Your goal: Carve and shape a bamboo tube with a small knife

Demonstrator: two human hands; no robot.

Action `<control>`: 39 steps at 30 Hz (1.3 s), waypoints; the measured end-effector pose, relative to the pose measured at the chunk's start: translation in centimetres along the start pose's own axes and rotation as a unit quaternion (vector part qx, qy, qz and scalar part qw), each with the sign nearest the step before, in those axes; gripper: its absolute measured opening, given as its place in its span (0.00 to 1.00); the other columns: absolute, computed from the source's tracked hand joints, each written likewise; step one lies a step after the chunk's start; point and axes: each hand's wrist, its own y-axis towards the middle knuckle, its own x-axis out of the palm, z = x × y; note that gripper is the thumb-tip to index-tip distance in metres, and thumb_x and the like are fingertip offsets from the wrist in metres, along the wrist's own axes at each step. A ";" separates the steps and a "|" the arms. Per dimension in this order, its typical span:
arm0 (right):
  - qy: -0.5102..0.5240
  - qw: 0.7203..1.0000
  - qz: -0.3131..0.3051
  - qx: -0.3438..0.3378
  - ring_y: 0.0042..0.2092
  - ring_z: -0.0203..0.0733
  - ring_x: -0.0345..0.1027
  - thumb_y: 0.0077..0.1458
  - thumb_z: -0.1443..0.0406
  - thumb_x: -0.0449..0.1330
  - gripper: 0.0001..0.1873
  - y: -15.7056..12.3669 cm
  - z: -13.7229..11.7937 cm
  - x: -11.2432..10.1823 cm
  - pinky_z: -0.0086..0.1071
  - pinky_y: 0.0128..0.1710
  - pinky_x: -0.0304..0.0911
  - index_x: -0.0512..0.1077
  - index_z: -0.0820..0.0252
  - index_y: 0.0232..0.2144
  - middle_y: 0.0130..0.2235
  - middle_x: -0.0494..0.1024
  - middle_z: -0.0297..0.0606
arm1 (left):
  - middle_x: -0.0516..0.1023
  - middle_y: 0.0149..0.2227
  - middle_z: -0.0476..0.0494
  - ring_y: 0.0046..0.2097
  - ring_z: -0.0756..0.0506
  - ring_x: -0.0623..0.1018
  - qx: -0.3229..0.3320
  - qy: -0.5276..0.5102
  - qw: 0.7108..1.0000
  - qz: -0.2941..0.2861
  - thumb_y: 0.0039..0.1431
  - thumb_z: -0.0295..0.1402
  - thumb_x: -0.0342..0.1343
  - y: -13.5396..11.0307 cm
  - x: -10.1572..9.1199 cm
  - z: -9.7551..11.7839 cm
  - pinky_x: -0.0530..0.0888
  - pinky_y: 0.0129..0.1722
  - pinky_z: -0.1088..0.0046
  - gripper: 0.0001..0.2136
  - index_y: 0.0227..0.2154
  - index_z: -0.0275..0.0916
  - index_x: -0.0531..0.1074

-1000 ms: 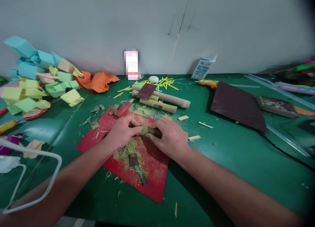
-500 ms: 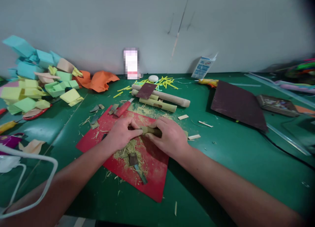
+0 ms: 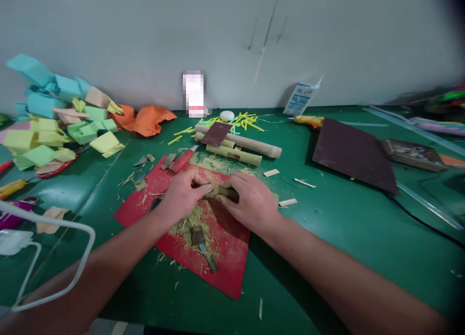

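Over a red sheet, both my hands grip a short greenish-brown bamboo tube. My left hand is closed at its left end, thumb and fingers pinched together; whether a small scrap lies between them I cannot tell. Wrapped round the right part is my right hand, which hides most of that end. Below the hands a heap of fibres and dust covers the sheet, with a small dark square scrap and a narrow blade-like strip. A red-handled knife lies at the sheet's upper edge.
Bamboo pieces with a brown sandpaper scrap lie behind the hands. A larger brown sheet is on the right. Folded coloured papers pile up at left. A white wire frame crosses above my left forearm.
My left thumb and fingers have shifted slightly right along the tube, covering more of its left end. My right hand keeps its hold. The view has moved slightly.
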 end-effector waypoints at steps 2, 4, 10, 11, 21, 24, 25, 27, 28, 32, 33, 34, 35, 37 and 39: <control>0.000 1.000 0.000 -0.002 0.32 0.40 0.59 0.51 0.63 0.61 0.07 0.0 0.0 0.0 0.33 0.31 0.50 0.66 0.58 0.27 0.29 0.68 0.35 | 0.73 0.26 0.50 0.29 0.49 0.71 0.002 -0.002 1.000 -0.002 0.54 0.36 0.59 0.0 0.0 -0.1 0.66 0.29 0.72 0.08 0.25 0.38 0.69; 0.003 1.000 0.001 0.002 0.32 0.39 0.59 0.51 0.62 0.62 0.09 -0.1 0.0 0.0 0.33 0.30 0.50 0.66 0.58 0.27 0.29 0.68 0.34 | 0.72 0.25 0.50 0.29 0.49 0.71 0.018 0.005 1.000 -0.022 0.53 0.35 0.60 -0.2 -0.2 -0.2 0.66 0.30 0.72 0.09 0.24 0.38 0.68; -0.001 1.000 -0.001 0.001 0.33 0.41 0.61 0.51 0.62 0.62 0.07 0.0 -0.1 0.0 0.33 0.32 0.51 0.67 0.58 0.28 0.30 0.69 0.36 | 0.73 0.26 0.50 0.29 0.49 0.72 0.019 0.025 0.999 -0.006 0.53 0.35 0.60 0.0 -0.1 -0.1 0.66 0.30 0.72 0.09 0.24 0.38 0.69; -0.001 1.000 -0.002 0.001 0.33 0.41 0.61 0.51 0.62 0.62 0.07 0.0 -0.1 0.0 0.33 0.32 0.51 0.67 0.58 0.28 0.30 0.69 0.36 | 0.74 0.26 0.49 0.29 0.49 0.72 0.015 0.017 1.000 0.006 0.54 0.36 0.59 0.1 0.0 0.0 0.66 0.30 0.72 0.08 0.25 0.38 0.69; 0.000 1.000 -0.004 0.014 0.33 0.41 0.61 0.51 0.62 0.62 0.08 0.1 -0.2 -0.1 0.33 0.31 0.51 0.67 0.58 0.27 0.30 0.69 0.35 | 0.72 0.24 0.51 0.28 0.50 0.70 0.008 0.000 0.999 -0.033 0.51 0.36 0.62 0.2 -0.4 -0.2 0.66 0.29 0.73 0.09 0.23 0.37 0.69; -0.001 1.000 -0.006 0.014 0.33 0.41 0.61 0.52 0.61 0.62 0.08 0.1 -0.1 -0.1 0.33 0.31 0.51 0.67 0.58 0.27 0.30 0.69 0.36 | 0.73 0.26 0.50 0.29 0.50 0.71 -0.002 0.000 1.000 0.000 0.52 0.35 0.60 0.2 -0.1 0.1 0.66 0.29 0.73 0.08 0.24 0.37 0.69; 0.000 1.000 -0.008 0.016 0.33 0.41 0.61 0.52 0.61 0.62 0.08 0.1 0.0 -0.1 0.33 0.31 0.51 0.67 0.58 0.27 0.30 0.69 0.36 | 0.73 0.26 0.50 0.29 0.50 0.71 -0.002 -0.001 1.000 0.004 0.53 0.35 0.59 0.2 0.0 0.2 0.66 0.29 0.73 0.08 0.24 0.37 0.69; 0.003 1.000 -0.010 0.019 0.32 0.40 0.61 0.52 0.61 0.62 0.08 0.1 0.0 -0.1 0.33 0.30 0.50 0.68 0.58 0.28 0.29 0.69 0.35 | 0.73 0.25 0.50 0.28 0.50 0.71 0.006 0.000 1.000 -0.010 0.52 0.35 0.60 0.1 -0.1 0.2 0.66 0.29 0.72 0.08 0.23 0.38 0.69; 0.004 1.000 -0.010 0.021 0.32 0.40 0.61 0.52 0.60 0.62 0.09 0.1 0.0 -0.1 0.33 0.30 0.50 0.67 0.58 0.27 0.29 0.69 0.35 | 0.73 0.25 0.51 0.28 0.50 0.71 0.011 0.002 1.000 -0.021 0.51 0.35 0.61 0.0 -0.2 0.1 0.66 0.29 0.72 0.08 0.23 0.38 0.69; -0.008 1.000 -0.008 0.018 0.32 0.40 0.61 0.52 0.61 0.62 0.09 0.1 -0.1 -0.1 0.33 0.30 0.50 0.67 0.58 0.27 0.29 0.69 0.35 | 0.74 0.26 0.50 0.30 0.49 0.72 0.010 0.007 1.000 -0.016 0.51 0.35 0.61 0.2 -0.1 -0.1 0.66 0.30 0.72 0.09 0.23 0.38 0.69; -0.011 1.000 -0.007 0.016 0.33 0.41 0.61 0.52 0.61 0.62 0.08 0.1 -0.1 0.0 0.33 0.31 0.50 0.67 0.58 0.27 0.30 0.69 0.35 | 0.74 0.26 0.50 0.30 0.49 0.72 0.009 0.004 1.000 -0.002 0.52 0.35 0.61 0.4 0.0 -0.1 0.66 0.30 0.72 0.08 0.24 0.38 0.70; -0.014 1.000 -0.006 0.015 0.33 0.41 0.61 0.52 0.61 0.61 0.08 0.2 -0.1 0.0 0.33 0.31 0.50 0.67 0.58 0.27 0.30 0.69 0.36 | 0.74 0.27 0.50 0.30 0.49 0.73 0.008 0.001 1.000 0.008 0.53 0.35 0.60 0.5 0.0 -0.1 0.66 0.30 0.72 0.08 0.25 0.37 0.70; -0.015 1.000 -0.006 0.017 0.33 0.41 0.61 0.52 0.61 0.61 0.08 0.2 -0.1 0.0 0.33 0.31 0.50 0.67 0.58 0.27 0.30 0.69 0.36 | 0.74 0.27 0.50 0.30 0.49 0.73 0.009 -0.004 1.000 0.011 0.54 0.35 0.59 0.6 0.1 -0.1 0.66 0.30 0.72 0.08 0.26 0.37 0.70; -0.017 1.000 -0.008 0.025 0.33 0.41 0.61 0.52 0.60 0.62 0.09 0.2 -0.1 -0.1 0.33 0.30 0.50 0.66 0.58 0.27 0.30 0.69 0.35 | 0.73 0.27 0.50 0.30 0.50 0.72 0.010 -0.008 1.000 -0.007 0.53 0.36 0.60 0.7 -0.1 -0.2 0.66 0.29 0.73 0.08 0.25 0.37 0.69; -0.016 0.999 -0.012 0.040 0.32 0.41 0.61 0.52 0.58 0.62 0.12 0.1 0.0 -0.2 0.33 0.29 0.49 0.65 0.58 0.26 0.29 0.69 0.35 | 0.72 0.26 0.51 0.29 0.50 0.71 0.011 -0.009 0.999 -0.052 0.52 0.36 0.62 0.6 -0.5 -0.5 0.65 0.29 0.73 0.10 0.24 0.37 0.68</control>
